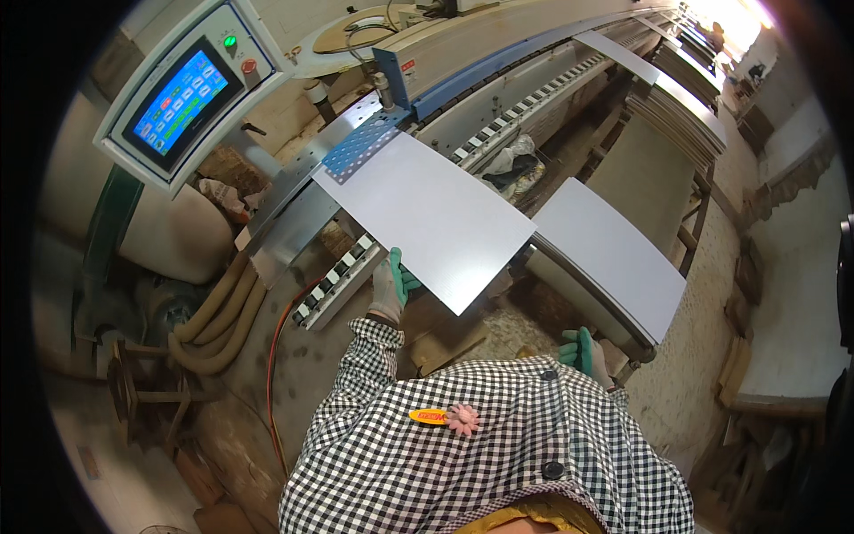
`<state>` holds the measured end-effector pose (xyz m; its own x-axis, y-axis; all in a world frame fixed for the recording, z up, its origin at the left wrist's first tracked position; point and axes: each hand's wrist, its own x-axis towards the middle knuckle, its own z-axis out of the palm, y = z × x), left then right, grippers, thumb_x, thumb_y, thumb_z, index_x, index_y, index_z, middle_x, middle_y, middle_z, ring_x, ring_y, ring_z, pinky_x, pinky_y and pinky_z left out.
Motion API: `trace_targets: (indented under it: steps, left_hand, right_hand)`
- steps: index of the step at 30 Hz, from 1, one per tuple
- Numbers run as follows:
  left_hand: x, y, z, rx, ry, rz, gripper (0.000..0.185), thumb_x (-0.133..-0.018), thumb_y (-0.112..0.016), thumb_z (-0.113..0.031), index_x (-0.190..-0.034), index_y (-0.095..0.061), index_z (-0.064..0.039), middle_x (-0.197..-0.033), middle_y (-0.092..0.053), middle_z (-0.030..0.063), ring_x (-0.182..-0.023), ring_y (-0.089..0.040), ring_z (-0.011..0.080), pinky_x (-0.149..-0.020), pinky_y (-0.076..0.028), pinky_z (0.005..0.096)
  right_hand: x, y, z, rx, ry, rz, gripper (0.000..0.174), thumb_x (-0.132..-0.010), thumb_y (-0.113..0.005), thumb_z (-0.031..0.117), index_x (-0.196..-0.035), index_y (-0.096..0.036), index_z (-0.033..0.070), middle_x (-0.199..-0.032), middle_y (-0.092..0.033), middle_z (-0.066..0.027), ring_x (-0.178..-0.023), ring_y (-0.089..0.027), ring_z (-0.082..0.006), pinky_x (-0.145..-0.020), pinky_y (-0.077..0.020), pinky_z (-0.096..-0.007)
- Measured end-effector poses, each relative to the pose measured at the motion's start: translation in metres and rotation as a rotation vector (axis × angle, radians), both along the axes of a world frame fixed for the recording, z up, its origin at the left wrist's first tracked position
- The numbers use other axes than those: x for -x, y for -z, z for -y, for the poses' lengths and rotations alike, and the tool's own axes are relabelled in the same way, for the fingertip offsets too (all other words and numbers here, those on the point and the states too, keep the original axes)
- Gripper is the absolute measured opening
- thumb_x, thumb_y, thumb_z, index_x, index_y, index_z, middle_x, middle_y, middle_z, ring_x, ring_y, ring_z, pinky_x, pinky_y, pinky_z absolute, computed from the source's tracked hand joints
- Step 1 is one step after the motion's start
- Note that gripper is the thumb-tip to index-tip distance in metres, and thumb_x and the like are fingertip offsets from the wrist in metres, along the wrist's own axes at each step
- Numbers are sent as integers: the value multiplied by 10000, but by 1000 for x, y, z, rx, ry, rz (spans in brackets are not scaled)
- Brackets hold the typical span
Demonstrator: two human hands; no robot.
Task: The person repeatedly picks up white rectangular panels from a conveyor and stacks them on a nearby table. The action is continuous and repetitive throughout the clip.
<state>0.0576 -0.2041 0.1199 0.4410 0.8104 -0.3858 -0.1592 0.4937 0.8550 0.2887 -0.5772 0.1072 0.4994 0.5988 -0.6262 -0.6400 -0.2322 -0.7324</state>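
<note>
A white board panel (434, 213) lies across the blue perforated plate (357, 150) of a long machine, its near corner jutting out towards me. My left hand (393, 284), in a grey glove with green palm, is at the panel's near left edge. Its fingers point right beside or under that edge; whether they grip it is unclear. Lower right, my right hand (588, 354) wears a matching glove and holds nothing visible, thumb and fingers apart. Just beyond it a stack of white panels (610, 257) rests on a low support.
A control panel with a lit touchscreen (183, 103) stands upper left. Roller tracks (337, 280) flank the panel's left side and run along the machine (527, 100). Beige hoses (220, 327) and a red cable (270, 374) lie at left. More board stacks (674, 127) recede at right.
</note>
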Motion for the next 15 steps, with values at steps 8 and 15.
trace_targets:
  steps: [8, 15]
  left_hand:
    - [-74, -4, -16, 5, -27, 67, 278, -925, -499, -339, -867, -544, -71, -713, -586, 56, -563, -584, 184, -479, -491, 319]
    - [-135, 4, -32, -22, 8, 17, 340, -925, -490, -375, -969, -552, -43, -758, -575, 57, -658, -585, 196, -550, -493, 338]
  right_hand:
    - [-35, 8, 46, -230, 308, -70, 461, -980, -397, 357, -1166, -496, -53, -687, -507, -31, -564, -464, -112, -526, -421, -256]
    - [-83, 14, 110, -284, 480, 139, 392, -981, -406, 303, -1175, -501, -25, -732, -496, -4, -594, -441, -98, -563, -408, -246]
